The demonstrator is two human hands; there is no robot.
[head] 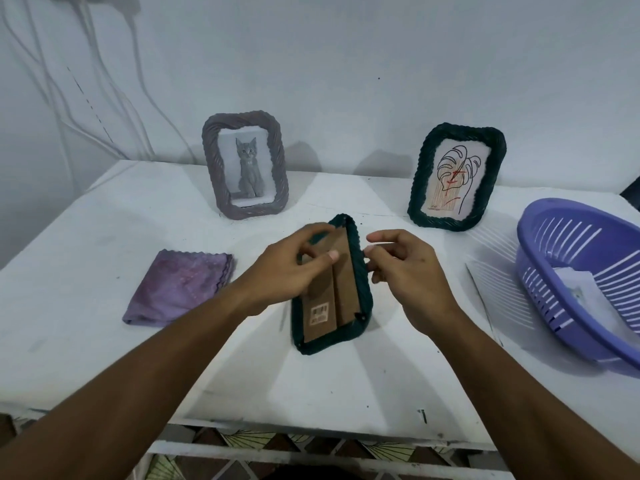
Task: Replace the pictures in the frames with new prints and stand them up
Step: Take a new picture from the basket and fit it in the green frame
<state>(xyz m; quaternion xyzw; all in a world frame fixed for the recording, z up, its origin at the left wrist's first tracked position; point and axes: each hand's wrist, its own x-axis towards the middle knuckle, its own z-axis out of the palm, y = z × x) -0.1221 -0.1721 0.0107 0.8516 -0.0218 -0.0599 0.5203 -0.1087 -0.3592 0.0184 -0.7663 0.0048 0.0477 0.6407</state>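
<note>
Resting on the cardboard backing (pixel 341 271) of a dark green frame (pixel 356 258) that lay face down, the left hand (pixel 287 268) had its fingers curled over the upper part of the board with the thumb pressed flat against it. The right hand (pixel 408 271) sat just beside the frame's right edge, its fingertips pinched at a small tab there, though what exactly they held was too small to tell. This frame lay near the middle of the white table (pixel 346 393), a barcode sticker (pixel 319 313) showing on the lower part of its backing. Along the table's far edge stood two more frames, upright against the wall: a grey frame (pixel 245 169) with a kitten picture toward the left, and a second green frame (pixel 457 176) with a line drawing toward the right. A folded purple cloth (pixel 180 285) lay near the left edge, and a purple slatted basket (pixel 581 271) with paper inside sat at the right edge.
</note>
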